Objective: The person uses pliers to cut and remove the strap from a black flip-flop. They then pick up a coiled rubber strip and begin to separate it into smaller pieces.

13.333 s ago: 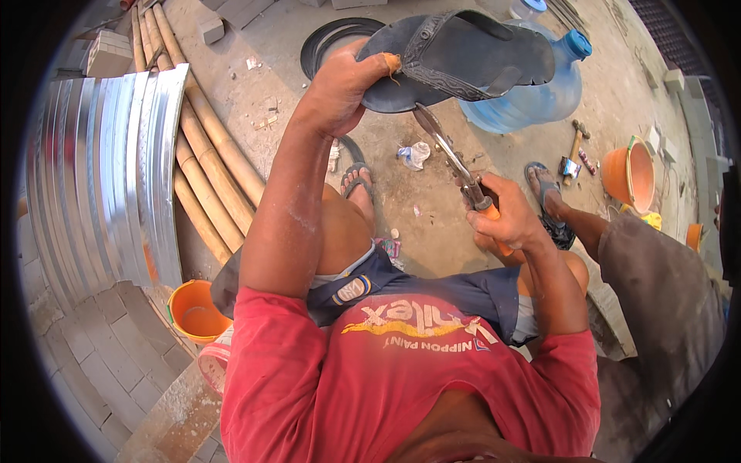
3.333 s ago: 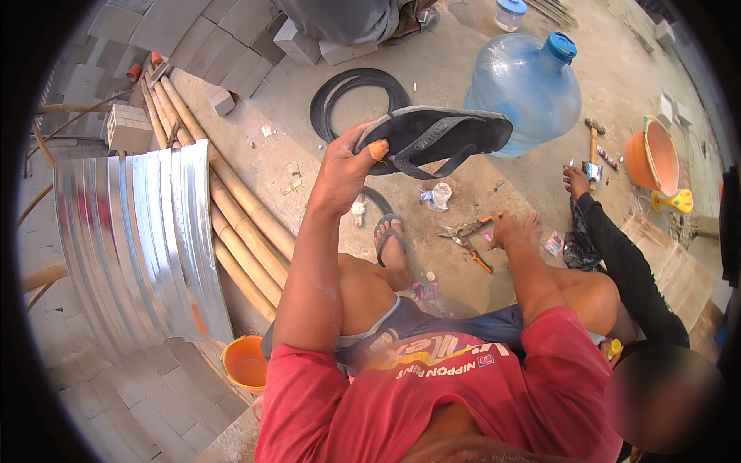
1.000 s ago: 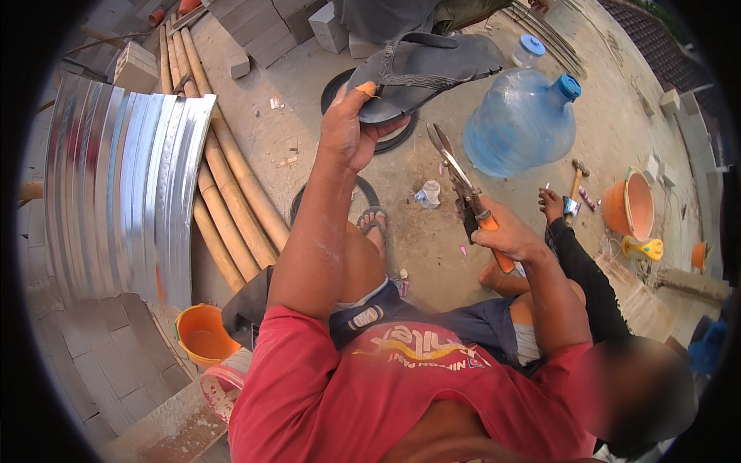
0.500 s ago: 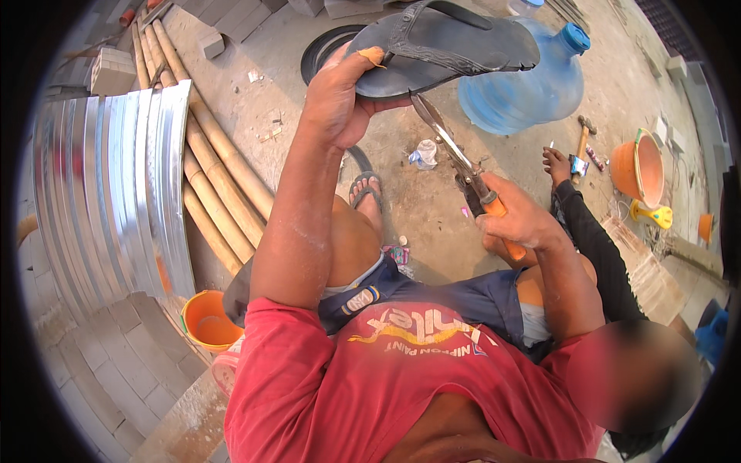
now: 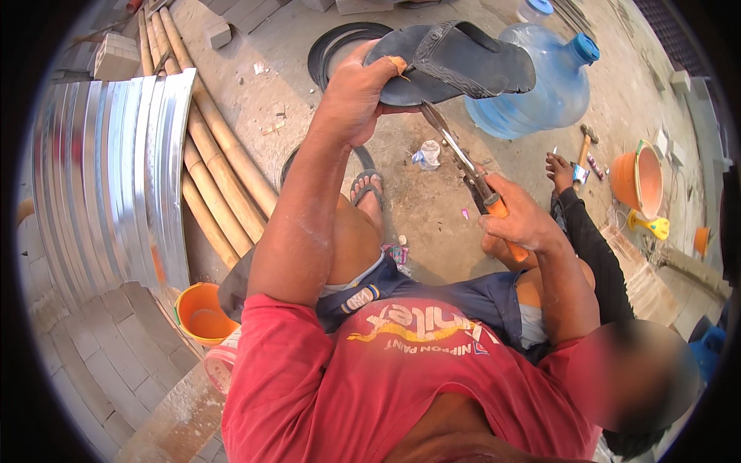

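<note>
My left hand (image 5: 356, 100) pinches a dark sandal (image 5: 455, 62) by its left end, thumb above; my right hand (image 5: 515, 214) is wrapped round the orange handles of metal snips (image 5: 465, 160). A blue water jug (image 5: 532, 104) sits on the floor, partly hidden behind the raised sandal. The snips' tips reach the sandal's near edge, just right of my left fingers; I cannot tell whether they bite. I judge the step in hand is setting blades to that edge; the next move calls for a steady hold, wrapped thumb (image 5: 397, 66) clear, and a measured squeeze.
</note>
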The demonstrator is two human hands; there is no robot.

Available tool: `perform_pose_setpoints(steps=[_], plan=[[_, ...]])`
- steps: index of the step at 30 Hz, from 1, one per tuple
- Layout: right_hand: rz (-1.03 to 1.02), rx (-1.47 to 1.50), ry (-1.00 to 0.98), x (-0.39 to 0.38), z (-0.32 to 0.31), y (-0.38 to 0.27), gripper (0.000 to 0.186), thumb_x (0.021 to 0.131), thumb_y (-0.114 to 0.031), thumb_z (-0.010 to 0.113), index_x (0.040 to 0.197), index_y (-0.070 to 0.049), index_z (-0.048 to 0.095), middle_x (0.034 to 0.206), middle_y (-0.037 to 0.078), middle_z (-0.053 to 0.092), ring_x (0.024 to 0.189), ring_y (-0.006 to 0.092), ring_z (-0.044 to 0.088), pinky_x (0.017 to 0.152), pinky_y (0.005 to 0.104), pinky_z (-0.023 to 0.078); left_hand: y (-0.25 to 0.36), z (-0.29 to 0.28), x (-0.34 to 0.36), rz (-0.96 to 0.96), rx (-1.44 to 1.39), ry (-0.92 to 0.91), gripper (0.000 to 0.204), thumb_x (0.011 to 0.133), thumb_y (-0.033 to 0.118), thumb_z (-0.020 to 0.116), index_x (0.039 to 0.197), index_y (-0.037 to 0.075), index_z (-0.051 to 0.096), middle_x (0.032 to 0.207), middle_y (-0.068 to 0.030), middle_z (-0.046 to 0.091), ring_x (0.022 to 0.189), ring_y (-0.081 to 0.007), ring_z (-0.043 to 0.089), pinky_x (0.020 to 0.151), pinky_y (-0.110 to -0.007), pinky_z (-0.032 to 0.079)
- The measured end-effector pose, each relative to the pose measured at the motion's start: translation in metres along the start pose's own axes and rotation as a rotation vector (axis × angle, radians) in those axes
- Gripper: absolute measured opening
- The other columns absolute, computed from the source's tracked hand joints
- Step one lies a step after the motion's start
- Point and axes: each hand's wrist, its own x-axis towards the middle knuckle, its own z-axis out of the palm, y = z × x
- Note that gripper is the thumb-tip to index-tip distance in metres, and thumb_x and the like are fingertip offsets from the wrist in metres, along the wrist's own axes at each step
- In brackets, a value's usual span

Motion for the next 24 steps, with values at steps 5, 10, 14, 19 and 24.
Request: perform_pose_setpoints(steps=[5,10,14,19,24], plan=[[-0.012,-0.012,0.056,0.000,0.002,0.002,0.064,0.069,-0.021,0.062,0.125,0.006,0.043,0.111,0.016,0.050,0.105,0.0261,0.048,0.093,0.0342,0.037,-0.001,0.000,0.001,-0.001,-0.008,-0.006,0.046,0.089,0.018,0.057,0.130,0.001,0.045,0.114,-0.0113,0.061,0.101,-0.0241,0.063,0.085,-0.050,0.055],[-0.104,0.014,0.149,0.001,0.009,0.003,0.037,0.067,-0.023,0.062,0.094,0.002,0.053,0.078,0.007,0.048,0.074,0.0173,0.045,0.068,0.0312,0.041,0.000,0.000,0.001,0.032,-0.033,-0.014,0.043,0.089,0.017,0.057,0.127,0.000,0.047,0.111,-0.0110,0.061,0.097,-0.0226,0.064,0.081,-0.047,0.056],[-0.085,0.017,0.152,0.002,0.008,-0.001,0.035,0.067,-0.026,0.063,0.088,0.000,0.053,0.076,0.007,0.048,0.070,0.0165,0.046,0.065,0.0312,0.040,0.002,0.004,0.003,0.085,-0.046,-0.013,0.038,0.088,0.015,0.057,0.121,-0.002,0.051,0.103,-0.0098,0.063,0.087,-0.0178,0.067,0.074,-0.039,0.060],[-0.011,-0.010,0.058,-0.003,0.002,-0.014,0.043,0.070,-0.023,0.062,0.101,0.005,0.052,0.083,0.015,0.051,0.078,0.0242,0.049,0.077,0.0359,0.042,0.002,0.003,0.001,0.107,-0.059,-0.031,0.040,0.087,0.015,0.057,0.123,-0.003,0.050,0.102,-0.0103,0.064,0.085,-0.0184,0.067,0.071,-0.039,0.060],[0.036,0.038,0.073,-0.006,0.007,-0.013,0.042,0.069,-0.024,0.063,0.100,0.004,0.053,0.078,0.013,0.050,0.074,0.0222,0.048,0.073,0.0351,0.042,-0.001,-0.001,0.001,0.126,-0.045,-0.068,0.044,0.087,0.013,0.058,0.126,-0.004,0.048,0.103,-0.0105,0.063,0.085,-0.0178,0.067,0.072,-0.037,0.060]])
